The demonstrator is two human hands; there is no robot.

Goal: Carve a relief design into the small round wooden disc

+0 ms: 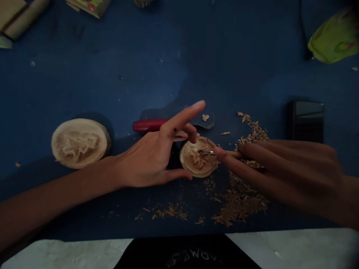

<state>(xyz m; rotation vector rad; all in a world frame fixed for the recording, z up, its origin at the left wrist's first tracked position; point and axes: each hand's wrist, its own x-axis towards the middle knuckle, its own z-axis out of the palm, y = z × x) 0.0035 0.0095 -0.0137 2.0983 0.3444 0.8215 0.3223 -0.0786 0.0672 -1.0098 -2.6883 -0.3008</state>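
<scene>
A small round wood slice [199, 164] with a relief carved into its face sits in front of me. My left hand [153, 157] grips its left side between thumb and bent fingers, while the index finger points up and away. My right hand [286, 172] holds a carving gouge [208, 152] by its wooden handle, the metal tip touching the carved face. Most of that handle is hidden by the fingers. Behind my left hand lies a red-handled tool [148, 125] with a curved metal end, partly covered by the fingers.
Wood shavings [241, 201] are piled right of the slice and scattered before it. A larger carved wood slice [81, 144] lies at left on the blue table [134, 74]. A black box-like object [305, 121] and a green packet [333, 39] are at right.
</scene>
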